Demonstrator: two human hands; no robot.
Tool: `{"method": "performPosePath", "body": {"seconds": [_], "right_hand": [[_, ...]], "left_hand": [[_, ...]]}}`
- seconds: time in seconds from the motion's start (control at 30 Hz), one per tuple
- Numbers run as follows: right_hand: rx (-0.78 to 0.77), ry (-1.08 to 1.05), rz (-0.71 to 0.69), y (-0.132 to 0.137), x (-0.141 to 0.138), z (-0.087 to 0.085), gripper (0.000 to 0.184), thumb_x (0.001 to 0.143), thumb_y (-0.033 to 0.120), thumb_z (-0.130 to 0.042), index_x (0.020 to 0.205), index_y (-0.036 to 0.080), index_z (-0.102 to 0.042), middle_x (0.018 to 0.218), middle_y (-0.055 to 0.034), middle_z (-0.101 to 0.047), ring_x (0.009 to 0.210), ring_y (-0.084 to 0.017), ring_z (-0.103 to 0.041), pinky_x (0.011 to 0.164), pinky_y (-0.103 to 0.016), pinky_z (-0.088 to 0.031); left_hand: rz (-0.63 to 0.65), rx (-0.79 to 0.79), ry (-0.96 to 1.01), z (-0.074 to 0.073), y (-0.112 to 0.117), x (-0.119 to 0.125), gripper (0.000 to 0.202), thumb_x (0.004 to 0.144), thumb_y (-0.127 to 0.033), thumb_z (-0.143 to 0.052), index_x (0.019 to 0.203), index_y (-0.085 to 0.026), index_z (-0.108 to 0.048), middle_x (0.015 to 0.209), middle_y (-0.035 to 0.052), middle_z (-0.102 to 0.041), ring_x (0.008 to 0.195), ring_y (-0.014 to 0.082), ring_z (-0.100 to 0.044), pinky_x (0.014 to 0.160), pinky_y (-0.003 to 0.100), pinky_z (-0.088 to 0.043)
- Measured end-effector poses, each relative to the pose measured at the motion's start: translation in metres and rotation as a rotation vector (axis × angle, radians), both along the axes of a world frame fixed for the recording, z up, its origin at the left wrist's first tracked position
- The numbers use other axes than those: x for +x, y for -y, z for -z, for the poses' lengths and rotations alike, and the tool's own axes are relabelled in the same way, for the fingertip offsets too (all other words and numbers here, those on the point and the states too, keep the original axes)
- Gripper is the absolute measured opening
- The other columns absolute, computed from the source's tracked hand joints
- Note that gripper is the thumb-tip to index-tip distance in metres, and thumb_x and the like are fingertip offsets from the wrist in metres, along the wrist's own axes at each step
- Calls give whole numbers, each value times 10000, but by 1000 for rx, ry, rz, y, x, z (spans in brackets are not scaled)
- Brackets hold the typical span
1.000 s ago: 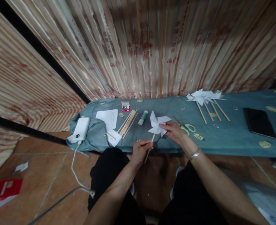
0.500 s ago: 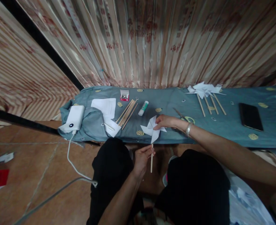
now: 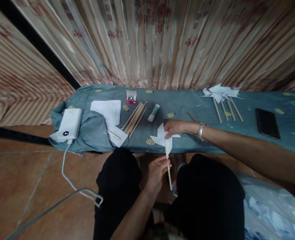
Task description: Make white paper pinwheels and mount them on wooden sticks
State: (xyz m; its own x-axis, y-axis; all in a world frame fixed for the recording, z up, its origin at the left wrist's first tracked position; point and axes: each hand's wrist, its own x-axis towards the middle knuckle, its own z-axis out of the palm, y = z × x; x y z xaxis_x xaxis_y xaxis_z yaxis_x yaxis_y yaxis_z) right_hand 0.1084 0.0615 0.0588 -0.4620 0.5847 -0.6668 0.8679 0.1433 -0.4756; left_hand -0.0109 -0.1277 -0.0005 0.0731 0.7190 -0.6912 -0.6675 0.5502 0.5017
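Observation:
A white paper pinwheel (image 3: 162, 138) on a thin wooden stick (image 3: 169, 176) is between my hands, over the front edge of the cloth-covered surface. My left hand (image 3: 159, 170) is closed round the stick below the blades. The fingers of my right hand (image 3: 173, 128) pinch the pinwheel near its centre, hiding part of it. Just beyond lies a glue stick (image 3: 154, 113). Left of that is a bundle of wooden sticks (image 3: 134, 119). Scissors (image 3: 192, 116) are partly covered by my right forearm.
Several pinwheels on sticks (image 3: 220, 93) lie at the back right, near a black phone (image 3: 267, 123). At the left are white paper sheets (image 3: 106, 110), a small red box of metal pins (image 3: 131, 97) and a white power bank (image 3: 71, 123) with a cable. A plastic bag (image 3: 270, 206) sits at lower right.
The pinwheel has turned so its stick now shows in front of the lower blade and slants more. My left hand has shifted slightly right with it. The view has moved a little.

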Motion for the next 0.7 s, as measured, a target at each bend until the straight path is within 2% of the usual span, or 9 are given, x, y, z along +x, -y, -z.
{"method": "performPosePath", "body": {"seconds": [0.13,0.27,0.5,0.7], "right_hand": [[7,52,-65,-4,-5,-4,174,603,295,-732,580,166,-618,510,56,-464,527,-93,-385,513,-248,-274],[13,94,-103,-7,-10,-10,193,611,274,-747,547,162,-603,492,52,-451,535,-99,-387,529,-256,-269],[-97,110,-77,-15,-12,-11,219,595,253,-783,543,160,-591,473,62,-454,513,-94,-393,530,-257,-274],[-49,117,-98,-20,-6,-5,276,586,301,-814,526,157,-586,467,60,-449,522,-97,-400,541,-263,-280]], "left_hand": [[44,-12,90,-3,0,3,455,404,-290,-951,798,-127,-794,680,25,-694,572,71,-600,626,203,-475],[93,-4,129,-3,1,7,479,402,-360,-959,784,-121,-797,685,35,-695,590,78,-607,638,203,-493],[114,26,5,4,3,11,490,399,-466,-943,714,-121,-793,663,53,-704,564,97,-615,589,214,-496],[135,12,-41,6,0,10,465,415,-456,-936,697,-116,-789,643,69,-711,540,113,-616,564,233,-491]]}}
